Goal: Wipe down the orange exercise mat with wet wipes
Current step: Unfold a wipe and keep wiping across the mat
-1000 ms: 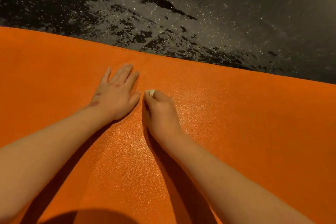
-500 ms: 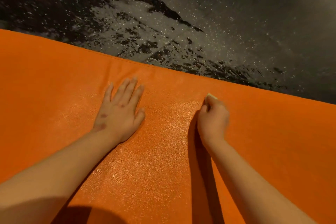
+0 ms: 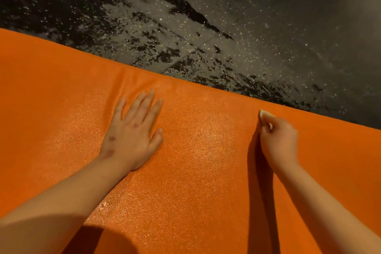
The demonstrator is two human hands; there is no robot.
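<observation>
Your left hand (image 3: 132, 132) lies flat on the mat (image 3: 202, 181), fingers spread and straight. Your right hand (image 3: 280, 138) presses down near the mat's far edge, its grip curled round a wipe (image 3: 263, 113), only a white tip showing. Speckled floor (image 3: 247, 27) lies beyond.

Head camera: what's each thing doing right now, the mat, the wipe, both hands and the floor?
orange exercise mat: lying flat on the floor, with a shiny patch between the hands.
wet wipe: bunched up, mostly hidden in the right hand, touching the mat.
left hand: flat on the mat, fingers straight.
right hand: fingers curled, holding the wipe.
floor: grey and speckled, with dark blotches.
</observation>
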